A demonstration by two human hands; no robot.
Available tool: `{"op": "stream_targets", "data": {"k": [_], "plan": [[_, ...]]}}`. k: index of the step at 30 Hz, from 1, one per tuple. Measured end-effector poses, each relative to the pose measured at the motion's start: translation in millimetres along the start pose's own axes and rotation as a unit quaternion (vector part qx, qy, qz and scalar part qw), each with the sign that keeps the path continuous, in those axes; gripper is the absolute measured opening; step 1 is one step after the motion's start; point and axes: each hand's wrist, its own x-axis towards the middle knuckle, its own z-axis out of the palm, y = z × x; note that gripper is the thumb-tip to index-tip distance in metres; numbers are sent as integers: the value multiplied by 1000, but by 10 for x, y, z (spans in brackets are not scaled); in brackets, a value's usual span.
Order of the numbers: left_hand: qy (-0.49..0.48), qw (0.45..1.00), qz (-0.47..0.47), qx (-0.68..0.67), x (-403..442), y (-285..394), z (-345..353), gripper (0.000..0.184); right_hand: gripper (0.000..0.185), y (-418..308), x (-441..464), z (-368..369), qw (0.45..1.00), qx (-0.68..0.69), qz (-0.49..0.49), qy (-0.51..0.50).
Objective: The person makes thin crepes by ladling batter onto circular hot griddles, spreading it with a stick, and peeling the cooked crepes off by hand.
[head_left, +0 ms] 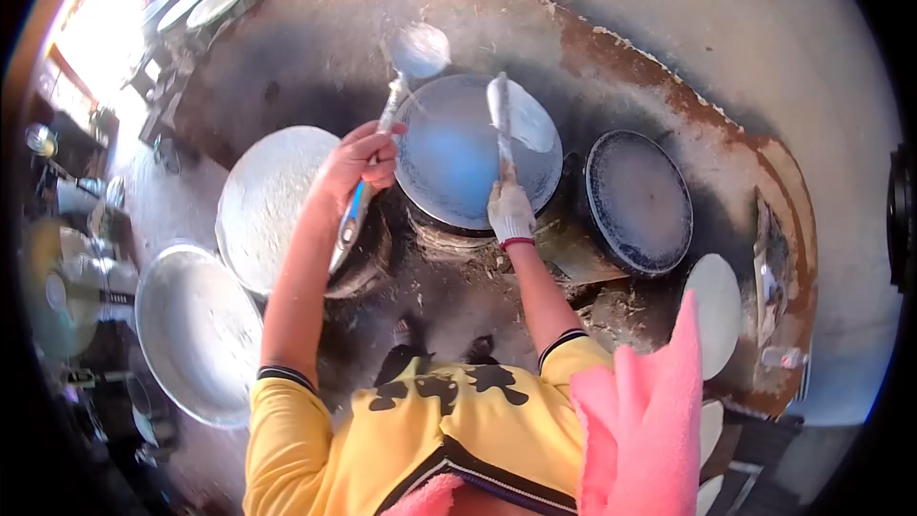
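Observation:
My bare left hand (366,161) is closed round the handle of a ladle (420,50), whose round bowl is up beyond the left edge of the middle pan. In a white glove, my right hand (511,210) grips a long flat stick (502,124) that reaches over the middle pan (444,167). A white patch of batter (531,119) lies beside the stick, at the upper right of that pan. Whether the stick touches the pan's surface cannot be made out.
A wide white-coated pan (272,210) and a metal basin (196,334) stand on the left. To the right are a dark round pan (638,201) and a pale disc (714,315). A curved clay ledge (669,86) runs behind. A pink towel (650,420) hangs at my right side.

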Motion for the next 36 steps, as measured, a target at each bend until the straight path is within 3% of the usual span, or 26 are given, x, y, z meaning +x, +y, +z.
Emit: {"op": "stream_targets", "data": {"k": [3,6,10,13,14,17,20,21,22,23,25,28,32,36], "plan": [[-51,995,-57,-64,158,-49,-90,24,37,-213,-51,-283,998,-66,14,-19],[-43,995,-65,-68,200,-123,-154,23,40,-152,-200,-744,984,-70,159,-47],[-44,990,-60,-119,337,-224,-243,20,43,-156,-19,-628,979,-63,113,-156],[-26,990,-57,-123,354,-254,-186,19,43,-101,67,-384,996,-35,7,-81],[-13,992,-50,-114,336,-271,-133,20,43,-217,140,-493,992,-18,31,-122],[6,994,-34,-106,302,-367,61,20,43,113,209,-164,984,-25,-55,-167],[31,995,-42,-80,255,-441,266,20,44,157,233,-880,975,-34,-77,-206],[42,996,-40,-75,246,-415,301,21,46,232,278,-1070,979,-53,-35,-194],[59,995,-46,-65,219,-387,389,21,45,633,369,-810,991,-33,-35,-127],[69,996,-39,-52,220,-390,420,23,45,766,449,-791,990,-23,6,-140],[79,996,-41,-19,260,-403,448,28,43,534,479,-976,978,-39,-10,-204],[102,994,-40,17,415,-453,386,28,43,330,454,-816,975,16,-55,-215],[115,991,-41,46,533,-509,219,25,43,-20,335,-947,956,39,-30,-288],[103,991,-35,79,668,-413,-38,27,44,329,481,-1032,975,1,2,-222]]}}
